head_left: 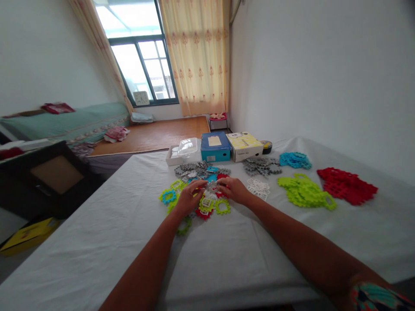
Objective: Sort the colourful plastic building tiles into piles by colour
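Observation:
My left hand (190,198) and my right hand (237,191) are over a mixed heap of flat plastic building pieces with toothed edges. Between their bent fingertips is a grey toothed piece (212,187), with fingers at both its sides. Lime-green pieces (222,207), a blue square ring (169,197), a red piece (204,214) and white lattice pieces (207,202) lie around and below the hands. Just behind, a pile of grey pieces (191,168) spreads out. The thumbs are partly hidden.
Right of the heap lie sorted piles: grey (262,166), white (258,188), blue (295,160), lime-green (304,192) and red (346,185). Behind stand a clear plastic box (189,149), a blue box (215,147) and a yellow-white box (244,146). A wall bounds the right side.

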`<state>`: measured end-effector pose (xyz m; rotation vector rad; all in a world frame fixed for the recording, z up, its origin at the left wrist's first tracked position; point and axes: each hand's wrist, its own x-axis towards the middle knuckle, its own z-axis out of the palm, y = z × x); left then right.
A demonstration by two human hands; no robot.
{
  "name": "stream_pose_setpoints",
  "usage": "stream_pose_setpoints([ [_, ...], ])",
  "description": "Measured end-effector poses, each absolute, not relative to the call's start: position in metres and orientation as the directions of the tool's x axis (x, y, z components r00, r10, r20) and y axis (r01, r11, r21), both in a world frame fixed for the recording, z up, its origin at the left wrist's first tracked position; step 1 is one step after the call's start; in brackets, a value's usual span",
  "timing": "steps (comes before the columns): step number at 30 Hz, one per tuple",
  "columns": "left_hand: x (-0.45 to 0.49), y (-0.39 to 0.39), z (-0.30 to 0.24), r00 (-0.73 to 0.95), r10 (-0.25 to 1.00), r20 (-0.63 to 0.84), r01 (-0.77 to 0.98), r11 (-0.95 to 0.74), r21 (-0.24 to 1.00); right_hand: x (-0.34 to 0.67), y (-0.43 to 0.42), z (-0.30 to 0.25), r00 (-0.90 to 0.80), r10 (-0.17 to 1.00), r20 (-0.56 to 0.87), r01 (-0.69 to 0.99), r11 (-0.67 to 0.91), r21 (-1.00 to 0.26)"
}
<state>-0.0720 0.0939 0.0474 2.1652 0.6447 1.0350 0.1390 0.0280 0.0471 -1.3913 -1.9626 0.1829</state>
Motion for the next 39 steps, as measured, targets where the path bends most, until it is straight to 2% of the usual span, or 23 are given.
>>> stream_pose_setpoints([
  [4, -0.074, 0.092, 0.050, 0.584, 0.648, 0.489, 0.146, -0.677, 0.722, 0.190, 0.044, 0.043, 0.117, 0.840, 0.530, 0.773, 0.258, -0.580],
  [9, -0.079, 0.101, 0.048, 0.543, 0.655, 0.526, 0.238, -0.720, 0.651, 0.285, 0.057, 0.030, 0.545, 0.658, 0.519, 0.684, 0.009, -0.729],
  [11, -0.083, 0.109, 0.046, 0.481, 0.681, 0.552, 0.281, -0.717, 0.638, 0.314, 0.058, 0.024, 0.632, 0.582, 0.512, 0.657, -0.052, -0.752],
  [14, -0.095, 0.124, 0.043, 0.360, 0.737, 0.572, 0.333, -0.674, 0.659, 0.335, 0.056, 0.017, 0.687, 0.456, 0.566, 0.693, -0.174, -0.700],
  [16, -0.106, 0.134, 0.042, 0.279, 0.760, 0.587, 0.413, -0.647, 0.641, 0.333, 0.055, 0.016, 0.681, 0.406, 0.610, 0.720, -0.218, -0.659],
  [18, -0.118, 0.143, 0.040, 0.210, 0.764, 0.611, 0.525, -0.615, 0.588, 0.321, 0.054, 0.019, 0.654, 0.421, 0.629, 0.744, -0.206, -0.636],
  [20, -0.127, 0.150, 0.037, 0.168, 0.774, 0.610, 0.627, -0.562, 0.540, 0.302, 0.053, 0.022, 0.606, 0.492, 0.625, 0.769, -0.161, -0.618],
  [23, -0.133, 0.155, 0.028, 0.154, 0.848, 0.507, 0.734, -0.442, 0.516, 0.268, 0.050, 0.026, 0.451, 0.639, 0.623, 0.831, -0.044, -0.555],
  [26, -0.130, 0.156, 0.020, 0.239, 0.883, 0.405, 0.745, -0.434, 0.506, 0.235, 0.047, 0.027, 0.243, 0.763, 0.599, 0.871, 0.101, -0.481],
  [29, -0.124, 0.155, 0.017, 0.331, 0.831, 0.447, 0.669, -0.540, 0.510, 0.208, 0.045, 0.024, 0.055, 0.825, 0.562, 0.870, 0.237, -0.432],
  [31, -0.122, 0.155, 0.020, 0.300, 0.818, 0.491, 0.667, -0.548, 0.505, 0.194, 0.044, 0.023, -0.027, 0.827, 0.561, 0.869, 0.297, -0.395],
  [35, -0.114, 0.158, 0.041, 0.261, 0.852, 0.454, 0.772, -0.467, 0.432, 0.178, 0.046, 0.019, -0.010, 0.808, 0.590, 0.867, 0.301, -0.398],
  [39, -0.085, 0.167, 0.072, 0.425, 0.820, 0.382, 0.812, -0.533, 0.239, 0.174, 0.050, 0.015, 0.075, 0.787, 0.612, 0.868, 0.251, -0.429],
])
